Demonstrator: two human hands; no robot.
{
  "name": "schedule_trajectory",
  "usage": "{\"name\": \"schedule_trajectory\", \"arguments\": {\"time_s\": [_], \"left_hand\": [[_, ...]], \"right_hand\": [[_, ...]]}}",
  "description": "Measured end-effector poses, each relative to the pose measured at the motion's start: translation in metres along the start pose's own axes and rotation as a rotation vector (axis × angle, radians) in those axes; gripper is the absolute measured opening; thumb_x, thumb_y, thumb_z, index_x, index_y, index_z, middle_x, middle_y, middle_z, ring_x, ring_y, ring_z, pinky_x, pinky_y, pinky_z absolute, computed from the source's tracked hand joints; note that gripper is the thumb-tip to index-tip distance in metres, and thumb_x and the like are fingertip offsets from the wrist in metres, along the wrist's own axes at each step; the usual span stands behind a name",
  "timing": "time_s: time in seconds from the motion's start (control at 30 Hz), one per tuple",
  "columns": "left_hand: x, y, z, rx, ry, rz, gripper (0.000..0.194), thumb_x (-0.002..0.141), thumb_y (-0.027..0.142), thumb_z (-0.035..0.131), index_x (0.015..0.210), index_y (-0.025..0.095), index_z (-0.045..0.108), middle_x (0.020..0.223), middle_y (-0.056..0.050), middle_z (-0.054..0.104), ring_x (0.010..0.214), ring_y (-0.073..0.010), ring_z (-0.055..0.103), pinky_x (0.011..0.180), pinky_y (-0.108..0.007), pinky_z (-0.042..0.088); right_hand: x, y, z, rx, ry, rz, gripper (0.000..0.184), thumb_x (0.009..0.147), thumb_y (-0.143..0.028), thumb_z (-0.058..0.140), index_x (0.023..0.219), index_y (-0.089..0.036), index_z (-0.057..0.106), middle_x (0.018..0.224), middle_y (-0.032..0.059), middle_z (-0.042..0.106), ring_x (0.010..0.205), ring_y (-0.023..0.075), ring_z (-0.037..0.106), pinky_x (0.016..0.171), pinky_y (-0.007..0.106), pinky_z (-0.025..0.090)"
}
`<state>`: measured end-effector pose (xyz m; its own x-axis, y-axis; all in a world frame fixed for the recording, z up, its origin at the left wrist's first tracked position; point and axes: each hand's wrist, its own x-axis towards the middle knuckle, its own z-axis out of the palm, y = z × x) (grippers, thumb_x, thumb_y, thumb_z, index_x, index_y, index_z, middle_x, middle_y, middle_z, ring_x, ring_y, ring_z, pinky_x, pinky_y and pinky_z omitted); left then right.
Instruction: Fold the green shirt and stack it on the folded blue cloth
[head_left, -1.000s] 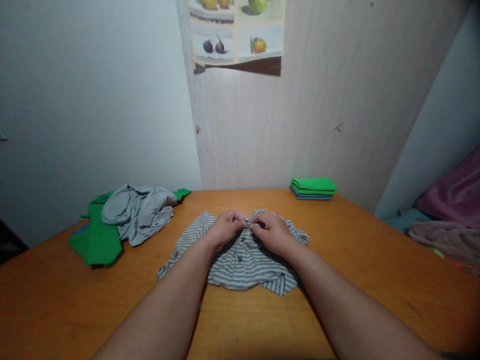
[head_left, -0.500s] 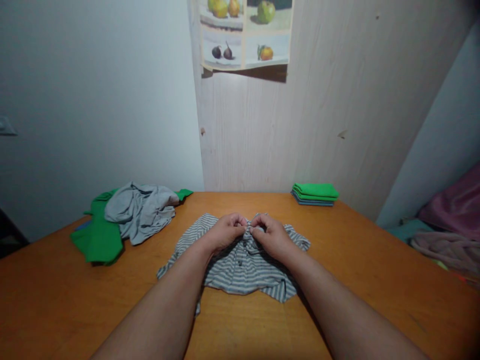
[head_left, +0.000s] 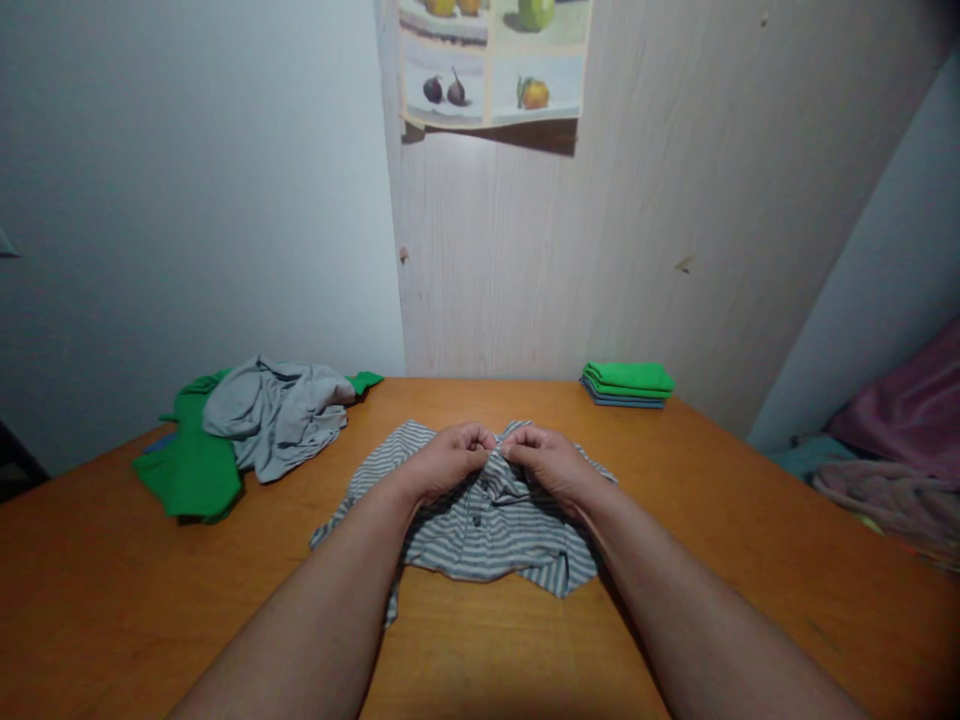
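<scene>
A grey-and-white striped button-up shirt (head_left: pixel 480 555) lies spread on the table in front of me, its dark buttons running down the middle. My left hand (head_left: pixel 454 460) pinches the cloth near the collar, thumb against curled fingers. Close beside it, my right hand (head_left: pixel 544 460) pinches the other side of the same opening. Both sets of fingertips almost meet at the top of the button line. Whatever small button or hole sits between them is hidden by the fingers.
On the wooden table (head_left: pixel 480 660), a crumpled grey garment (head_left: pixel 277 415) lies over green cloth (head_left: pixel 199 470) at the left. A folded stack of green and blue-grey cloths (head_left: pixel 628 384) sits at the back right. Pink and brownish fabrics (head_left: pixel 900 440) lie beyond the right edge.
My right hand has shifted slightly, and the cloth beneath it is bunched a little differently. Both hands keep pinching the shirt near the collar. The view has tilted slightly.
</scene>
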<state>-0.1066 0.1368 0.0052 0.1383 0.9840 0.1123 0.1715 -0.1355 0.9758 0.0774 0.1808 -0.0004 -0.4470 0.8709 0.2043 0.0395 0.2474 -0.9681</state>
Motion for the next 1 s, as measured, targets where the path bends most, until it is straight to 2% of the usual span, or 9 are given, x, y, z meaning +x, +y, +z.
{"name": "schedule_trajectory", "arguments": {"time_s": [0.17,0.37,0.57,0.73,0.8,0.93,1.0], "left_hand": [[-0.002,0.003,0.002,-0.073,-0.008,-0.05,0.028,0.071,0.031,0.077,0.087,0.016,0.061,0.075,-0.001,0.065,0.062,-0.0115,0.058,0.056,-0.021,0.038],[-0.004,0.007,-0.001,-0.115,-0.038,-0.071,0.027,0.067,0.027,0.079,0.083,0.016,0.061,0.07,0.001,0.063,0.059,-0.0095,0.054,0.054,-0.02,0.037],[-0.004,0.007,-0.004,-0.119,-0.069,-0.054,0.025,0.068,0.025,0.078,0.085,0.016,0.061,0.074,0.0,0.064,0.061,-0.0098,0.055,0.058,-0.021,0.039],[-0.004,0.009,-0.003,-0.114,-0.026,-0.057,0.018,0.068,0.021,0.07,0.084,0.016,0.062,0.071,0.001,0.06,0.061,-0.01,0.051,0.057,-0.022,0.036],[-0.004,0.01,-0.001,-0.137,-0.012,-0.046,0.015,0.071,0.025,0.067,0.081,0.015,0.062,0.068,0.002,0.056,0.06,-0.01,0.048,0.057,-0.022,0.035],[-0.004,0.012,0.005,-0.108,0.029,-0.026,0.026,0.074,0.039,0.071,0.073,0.016,0.057,0.061,0.005,0.046,0.055,-0.0088,0.039,0.053,-0.024,0.027],[-0.003,0.011,0.007,-0.077,0.062,-0.027,0.029,0.072,0.039,0.075,0.071,0.017,0.055,0.059,0.006,0.045,0.054,-0.0083,0.036,0.052,-0.024,0.024]], "right_hand": [[0.0,0.002,0.0,0.01,0.006,0.001,0.019,0.071,-0.036,0.069,0.072,-0.018,0.062,0.066,-0.0022,0.058,0.061,0.0118,0.048,0.058,0.023,0.036],[-0.001,-0.001,0.002,-0.015,0.033,-0.057,0.019,0.072,-0.036,0.069,0.076,-0.018,0.064,0.07,-0.0025,0.06,0.065,0.0121,0.05,0.061,0.024,0.037],[-0.003,-0.005,0.004,-0.015,0.041,-0.045,0.022,0.072,-0.039,0.069,0.076,-0.019,0.062,0.068,-0.0034,0.058,0.064,0.0121,0.048,0.062,0.025,0.037],[-0.003,-0.006,0.004,-0.049,0.043,-0.058,0.023,0.072,-0.04,0.069,0.076,-0.019,0.062,0.068,-0.0033,0.058,0.064,0.0123,0.048,0.061,0.025,0.037],[-0.002,-0.004,0.003,-0.066,0.037,-0.086,0.022,0.074,-0.04,0.068,0.076,-0.019,0.062,0.069,-0.0027,0.058,0.065,0.0126,0.048,0.061,0.024,0.037],[0.0,0.001,0.002,-0.107,0.046,-0.143,0.021,0.075,-0.039,0.067,0.076,-0.018,0.063,0.071,-0.0017,0.059,0.068,0.0132,0.049,0.062,0.024,0.036],[0.0,0.002,0.001,-0.11,0.044,-0.146,0.02,0.075,-0.038,0.068,0.076,-0.019,0.063,0.07,-0.0019,0.059,0.067,0.0132,0.049,0.061,0.024,0.036]]}}
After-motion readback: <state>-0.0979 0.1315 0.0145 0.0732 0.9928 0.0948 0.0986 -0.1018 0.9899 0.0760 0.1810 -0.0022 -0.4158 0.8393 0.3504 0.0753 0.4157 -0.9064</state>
